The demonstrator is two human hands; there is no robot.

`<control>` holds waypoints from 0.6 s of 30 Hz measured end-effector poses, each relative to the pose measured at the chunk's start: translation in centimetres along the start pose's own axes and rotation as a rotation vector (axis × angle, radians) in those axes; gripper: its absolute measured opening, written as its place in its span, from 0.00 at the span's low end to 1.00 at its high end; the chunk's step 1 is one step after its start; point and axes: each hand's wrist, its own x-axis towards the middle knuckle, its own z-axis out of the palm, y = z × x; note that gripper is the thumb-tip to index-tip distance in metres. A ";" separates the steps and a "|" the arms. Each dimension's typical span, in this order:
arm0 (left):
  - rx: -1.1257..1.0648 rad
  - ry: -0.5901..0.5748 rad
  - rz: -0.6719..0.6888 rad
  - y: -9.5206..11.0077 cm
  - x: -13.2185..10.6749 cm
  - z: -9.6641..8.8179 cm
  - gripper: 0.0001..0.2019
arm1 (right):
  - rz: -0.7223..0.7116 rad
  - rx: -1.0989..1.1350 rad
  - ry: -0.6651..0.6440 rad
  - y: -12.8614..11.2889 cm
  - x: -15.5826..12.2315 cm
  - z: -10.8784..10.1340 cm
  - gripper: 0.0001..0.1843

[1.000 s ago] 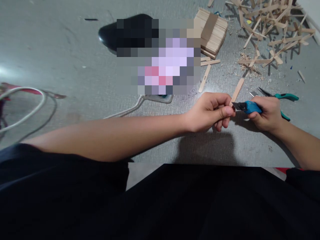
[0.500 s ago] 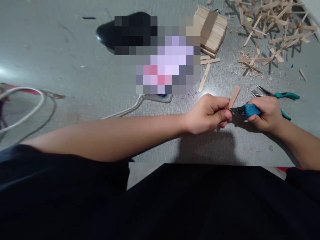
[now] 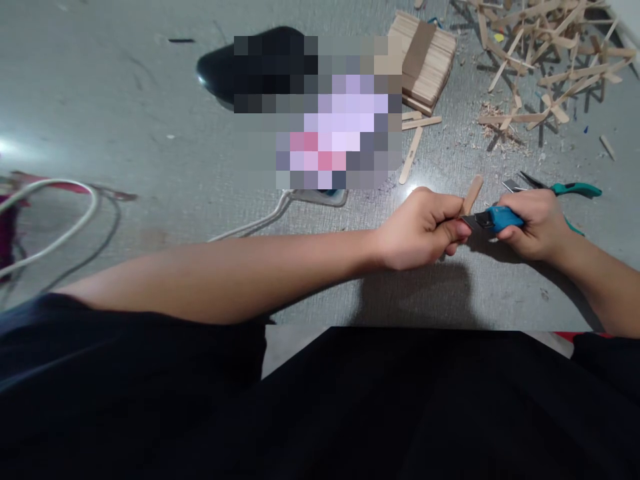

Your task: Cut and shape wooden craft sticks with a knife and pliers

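Note:
Between the thumb and fingers of my left hand (image 3: 425, 227), a wooden popsicle stick (image 3: 473, 193) is pinched, its rounded end pointing up and to the right. My right hand (image 3: 537, 223) is wrapped round a blue utility knife (image 3: 504, 218). The knife's blade points left and meets the stick close to my left fingertips; the exact contact is hidden by the fingers. Just beyond my right hand lie pliers with green handles (image 3: 580, 190), partly covered by that hand. A second metal blade (image 3: 511, 185) shows beside the pliers' jaws.
A banded stack of popsicle sticks (image 3: 425, 60) lies at the back, with a loose stick (image 3: 411, 155) in front. Joined sticks (image 3: 555, 80) sprawl at the far right beside wood shavings (image 3: 500, 127). A black rounded object (image 3: 215, 70) and a white cable (image 3: 260, 220) are on the left.
Both hands keep their grip on the stick and the knife, the blade still against the stick. The whole view has shifted slightly, with only tiny motion of the hands.

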 end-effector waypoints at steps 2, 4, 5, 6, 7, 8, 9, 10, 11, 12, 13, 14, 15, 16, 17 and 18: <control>-0.023 0.028 0.022 -0.4 0.1 0.1 0.12 | 0.035 0.030 -0.042 -0.2 0.3 -0.4 0.44; -0.049 0.061 0.038 -0.8 0.2 0.2 0.14 | 0.089 0.073 -0.085 -0.3 0.6 -0.9 0.45; -0.063 0.073 0.041 -0.9 0.3 0.2 0.15 | 0.118 0.101 -0.105 -0.3 0.8 -1.1 0.45; -0.076 0.079 0.043 -1.0 0.4 0.2 0.16 | 0.143 0.132 -0.126 -0.3 0.9 -1.3 0.44; -0.085 0.083 0.045 -1.1 0.5 0.2 0.16 | 0.162 0.164 -0.144 -0.2 1.0 -1.6 0.44; -0.093 0.084 0.050 -1.2 0.6 0.1 0.17 | 0.174 0.195 -0.159 -0.2 1.0 -1.7 0.44; -0.099 0.085 0.057 -1.2 0.7 0.1 0.18 | 0.178 0.224 -0.175 -0.1 1.1 -1.9 0.44; -0.104 0.086 0.062 -1.2 0.7 0.1 0.18 | 0.176 0.250 -0.189 -0.1 1.1 -2.0 0.44; -0.112 0.087 0.063 -1.2 0.8 0.0 0.19 | 0.168 0.270 -0.198 0.0 1.1 -2.1 0.44; -0.125 0.092 0.054 -1.2 0.8 0.0 0.20 | 0.158 0.285 -0.202 0.0 1.1 -2.1 0.44; -0.149 0.098 0.036 -1.2 0.8 0.0 0.21 | 0.151 0.291 -0.198 0.0 1.1 -2.1 0.44; -0.177 0.106 0.011 -1.3 0.8 0.1 0.22 | 0.150 0.289 -0.189 0.0 1.1 -2.0 0.44; -0.206 0.114 -0.012 -1.3 0.8 0.1 0.23 | 0.153 0.281 -0.177 -0.1 1.1 -2.0 0.45; -0.233 0.120 -0.028 -1.3 0.8 0.1 0.25 | 0.160 0.270 -0.163 -0.2 1.0 -1.9 0.45; -0.254 0.123 -0.038 -1.3 0.9 0.1 0.26 | 0.168 0.261 -0.145 -0.2 1.0 -1.7 0.46; -0.268 0.126 -0.042 -1.3 0.9 0.1 0.28 | 0.176 0.256 -0.124 -0.3 0.9 -1.6 0.46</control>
